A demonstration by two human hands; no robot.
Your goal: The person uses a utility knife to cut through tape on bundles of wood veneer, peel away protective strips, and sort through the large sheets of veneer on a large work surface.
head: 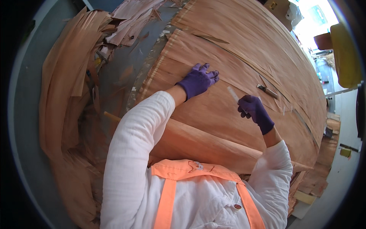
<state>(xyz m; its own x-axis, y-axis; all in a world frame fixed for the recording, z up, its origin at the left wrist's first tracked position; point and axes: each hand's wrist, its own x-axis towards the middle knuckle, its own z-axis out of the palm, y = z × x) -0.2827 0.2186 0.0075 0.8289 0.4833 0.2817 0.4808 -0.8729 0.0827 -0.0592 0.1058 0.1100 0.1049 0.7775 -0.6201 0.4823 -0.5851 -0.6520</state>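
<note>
My left hand (198, 80), in a purple glove, rests on a wood veneer sheet (200, 107) with its fingers apart and nothing in them. To its right, my right hand (254, 110), gloved the same way, pinches a whitish translucent strip (233, 94) that looks like tape. The strip points up and left over the veneer; whether it touches the wood I cannot tell. Just beyond my right hand lies a cutting knife (267, 91) with a dark handle. Small clear strips (284, 110) stick up close to a long, narrow seam in the veneer.
Another veneer sheet (251, 40) spreads beyond the seam. The near edge of the veneer curls down (211, 136) before my body. Long veneer offcuts (61, 86) hang at the left, with torn scraps (128, 25) behind. A yellow object (347, 57) stands at the far right.
</note>
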